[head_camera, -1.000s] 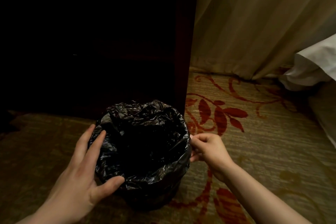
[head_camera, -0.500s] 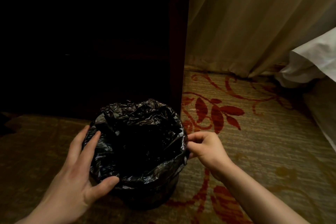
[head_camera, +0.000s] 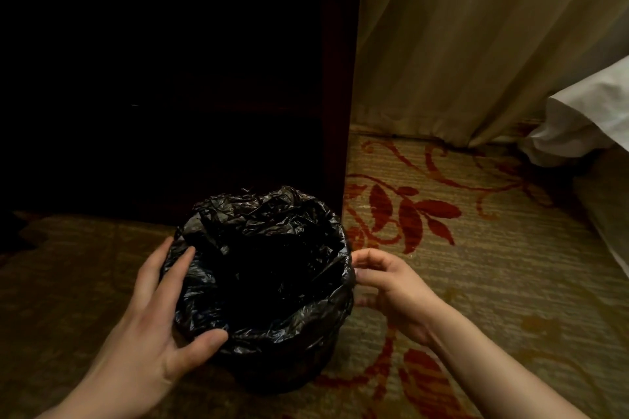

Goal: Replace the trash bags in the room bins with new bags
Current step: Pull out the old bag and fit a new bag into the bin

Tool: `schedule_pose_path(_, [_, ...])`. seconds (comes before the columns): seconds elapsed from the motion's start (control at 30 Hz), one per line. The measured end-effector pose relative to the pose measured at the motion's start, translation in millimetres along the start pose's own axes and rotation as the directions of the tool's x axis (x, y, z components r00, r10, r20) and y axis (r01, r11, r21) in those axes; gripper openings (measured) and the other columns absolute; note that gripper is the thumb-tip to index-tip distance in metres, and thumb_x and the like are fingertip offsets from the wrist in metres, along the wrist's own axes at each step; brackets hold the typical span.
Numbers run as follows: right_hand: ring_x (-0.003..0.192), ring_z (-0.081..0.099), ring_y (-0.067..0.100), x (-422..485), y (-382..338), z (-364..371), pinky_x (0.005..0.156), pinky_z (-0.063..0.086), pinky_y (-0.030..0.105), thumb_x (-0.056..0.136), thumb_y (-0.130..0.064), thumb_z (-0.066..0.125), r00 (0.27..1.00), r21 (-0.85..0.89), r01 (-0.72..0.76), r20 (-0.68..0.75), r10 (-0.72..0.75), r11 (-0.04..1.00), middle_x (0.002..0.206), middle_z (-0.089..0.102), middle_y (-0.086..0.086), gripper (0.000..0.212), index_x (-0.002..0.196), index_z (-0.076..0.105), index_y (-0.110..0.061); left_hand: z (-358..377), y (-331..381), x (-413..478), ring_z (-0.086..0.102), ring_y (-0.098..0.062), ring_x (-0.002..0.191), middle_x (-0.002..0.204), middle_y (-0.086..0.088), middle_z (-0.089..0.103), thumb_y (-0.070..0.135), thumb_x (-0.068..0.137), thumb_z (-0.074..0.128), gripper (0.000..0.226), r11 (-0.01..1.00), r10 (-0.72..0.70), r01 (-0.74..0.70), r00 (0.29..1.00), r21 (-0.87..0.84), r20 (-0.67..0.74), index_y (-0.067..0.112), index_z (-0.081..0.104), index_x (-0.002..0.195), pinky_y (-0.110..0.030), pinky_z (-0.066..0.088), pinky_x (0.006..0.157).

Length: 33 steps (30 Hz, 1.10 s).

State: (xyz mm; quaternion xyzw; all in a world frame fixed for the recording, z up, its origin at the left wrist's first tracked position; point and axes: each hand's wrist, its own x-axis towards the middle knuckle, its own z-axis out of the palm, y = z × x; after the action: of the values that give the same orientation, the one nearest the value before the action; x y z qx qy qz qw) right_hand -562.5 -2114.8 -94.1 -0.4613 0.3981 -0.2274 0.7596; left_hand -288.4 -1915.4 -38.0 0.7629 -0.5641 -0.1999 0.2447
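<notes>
- Black crinkled plastic: a trash bag point(head_camera: 258, 269) lining a small round bin point(head_camera: 282, 374), mouth spread wide, edge folded over the rim and draped down the outside, covering most of the bin wall.
- Upright on the carpet point(head_camera: 476, 265), low in the middle of the view, just in front of the corner of a dark wooden cabinet point(head_camera: 337, 78).
- Inside of the bag too dark to make out any contents.
- Flat on the bag's left side, the left hand point(head_camera: 146, 326): fingers straight and slightly spread along the rim, thumb pressed against the near edge, palm down; relaxed, nothing clasped.
- At the right side of the rim, the right hand point(head_camera: 391, 289): fingers curled, thumb and forefinger pinching the folded-over edge of the bag, remaining fingers tucked lower against the outer side.
- Bare forearms reaching in from the two lower corners.
- Olive-tan pile with red leaf and vine scrolls, one leafy spray just right of the bin.
- Beige curtain point(head_camera: 459, 44) hanging in long folds down to the floor, right of the cabinet and behind the bin.
- White bedding point(head_camera: 585, 119) at the right edge, drooping toward the floor, well apart from the bin.
- Cabinet front almost wholly in shadow, no detail readable there.
</notes>
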Motion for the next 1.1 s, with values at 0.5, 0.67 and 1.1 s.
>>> schedule_pose_path(0.5, [0.052, 0.058, 0.004, -10.4, -39.8, 4.8, 0.049, 0.046, 0.026, 0.083, -0.069, 0.059, 0.859, -0.535, 0.329, -0.173, -0.482, 0.778, 0.064, 0.067, -0.010, 0.033, 0.093, 0.069, -0.039, -6.3, -2.3, 15.1, 0.063, -0.015, 0.104, 0.125, 0.002, 0.060, 0.052, 0.084, 0.066, 0.040, 0.877, -0.369, 0.231, 0.886, -0.422, -0.282, 0.042, 0.060, 0.122, -0.039, 0.055, 0.077])
schedule_pose_path(0.67, [0.057, 0.070, 0.010, -3.0, -60.2, 28.0, 0.055, 0.050, 0.033, 0.074, -0.070, 0.066, 0.976, -0.714, 0.116, -0.046, -0.213, 0.690, 0.066, 0.074, -0.004, 0.045, 0.108, 0.060, -0.040, -9.8, 2.2, 22.3, 0.068, -0.015, 0.084, 0.105, 0.011, 0.067, 0.021, 0.089, 0.071, 0.032, 0.807, -0.468, 0.329, 0.863, -0.490, -0.192, 0.027, 0.067, 0.121, -0.032, 0.052, 0.062])
schedule_pose_path(1.1, [0.042, 0.057, 0.026, -2.3, -71.1, 36.0, 0.036, 0.043, 0.027, 0.084, -0.014, 0.048, 0.997, -0.825, -0.019, -0.060, -0.053, 0.565, 0.063, 0.065, 0.016, 0.026, 0.099, 0.059, 0.004, -11.4, 25.1, 25.6, 0.072, -0.010, 0.062, 0.072, 0.009, 0.077, 0.007, 0.086, 0.067, 0.030, 0.874, -0.396, 0.339, 0.912, -0.349, -0.105, 0.030, 0.068, 0.106, -0.035, 0.054, 0.066])
